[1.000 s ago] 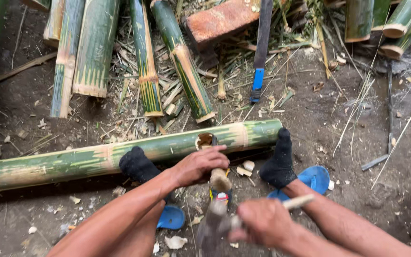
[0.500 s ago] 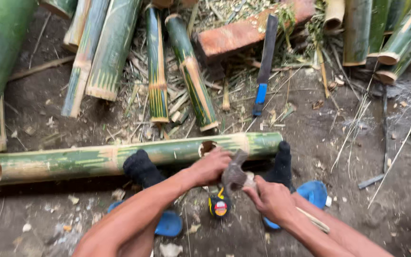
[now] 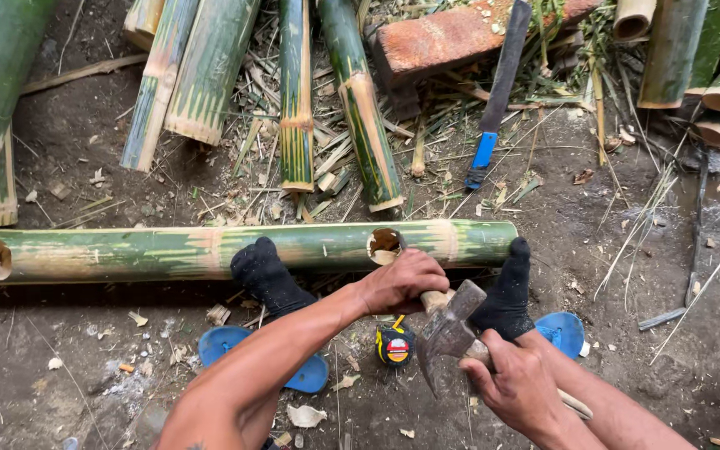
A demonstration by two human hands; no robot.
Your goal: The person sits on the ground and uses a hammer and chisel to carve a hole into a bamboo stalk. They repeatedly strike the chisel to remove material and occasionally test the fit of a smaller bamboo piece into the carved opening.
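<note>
1. Long bamboo pole (image 3: 210, 250) lies crosswise on the dirt ground (image 3: 85, 383), pinned by two black-socked feet; open dirt near side, cut bamboo pieces (image 3: 210, 75) and a brick (image 3: 452, 37) crowd the far edge.
2. Both forearms reach forward, meeting just below the pole's cut hole (image 3: 385, 244).
3. Left hand (image 3: 402, 282) wraps closed around a wooden chisel handle (image 3: 435, 300) beside the hole.
4. Right hand (image 3: 520, 385) grips a hatchet (image 3: 447, 333), head touching the handle.
5. Tape measure (image 3: 395, 344) lies beneath.
</note>
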